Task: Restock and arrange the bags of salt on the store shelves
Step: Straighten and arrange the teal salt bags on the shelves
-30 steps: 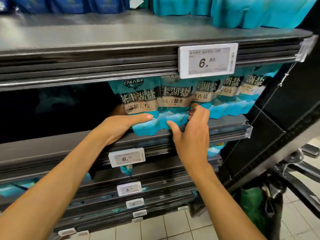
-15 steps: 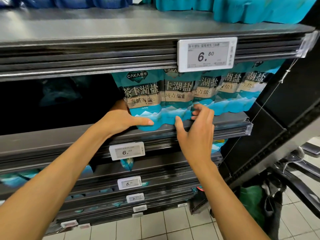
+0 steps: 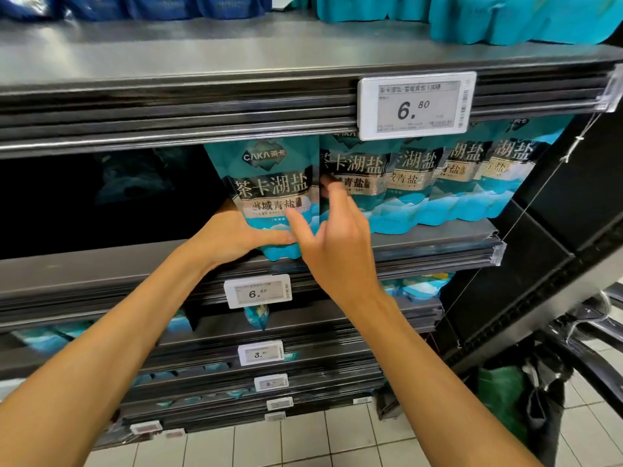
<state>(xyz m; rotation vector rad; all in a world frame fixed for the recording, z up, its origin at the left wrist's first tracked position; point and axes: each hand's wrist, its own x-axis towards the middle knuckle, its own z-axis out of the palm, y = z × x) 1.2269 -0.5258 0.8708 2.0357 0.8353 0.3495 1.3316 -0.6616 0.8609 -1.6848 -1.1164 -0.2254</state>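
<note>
Glossy teal plastic salt bags (image 3: 387,183) with smooth printed fronts stand on a grey metal shelf (image 3: 435,232) with a dull brushed finish. The shelf above (image 3: 202,59) is the same matt grey metal, and its price tag (image 3: 417,105) has a smooth white plastic frame around a paper-like grey screen. The floor (image 3: 303,443) is smooth, pale, slightly shiny tile.

Teal plastic salt bags (image 3: 273,183) are showing gold lettering, a tan band and pale-blue mountain print. Grey metal shelf (image 3: 435,235) is carrying a white price tag (image 3: 416,107) with black digits. Far-left dark-blue packs (image 3: 161,5) are sitting above.
</note>
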